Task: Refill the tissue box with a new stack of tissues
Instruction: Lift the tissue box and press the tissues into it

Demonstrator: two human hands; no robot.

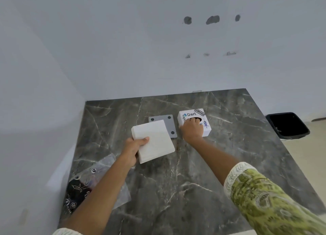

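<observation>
White tissues form a thick square stack [155,143], its layered edges showing along the near and left sides. The left hand [134,150] holds this stack at its left edge, thumb on top and the other fingers hidden beneath, so the fingers pinch the stack. The stack is tilted slightly and sits above the desk [176,190], a dark grey marble-patterned surface with pale veins. The far corner of the stack overlaps a flat grey plate [169,124] that lies on the desk and carries dark round pads at its corners.

Just right of the plate stands the tissue box [202,120], a white cube with rounded edges. Its top face has a dark round opening and several stickers, one reading "Dart" and one reading "SOFTWARE ENGINEER". The right hand [192,128] rests on the near left part of the box, fingers curled over the top face next to the opening. Whether these fingers grip the box or only press on it cannot be told.

A clear plastic wrapper [107,173] lies on the desk at the near left, under the left forearm, beside a dark patterned cloth [75,192]. The right arm wears a green patterned sleeve [264,196] with a pale cuff. A black bin [287,125] stands on the floor beyond the desk's right edge.
</observation>
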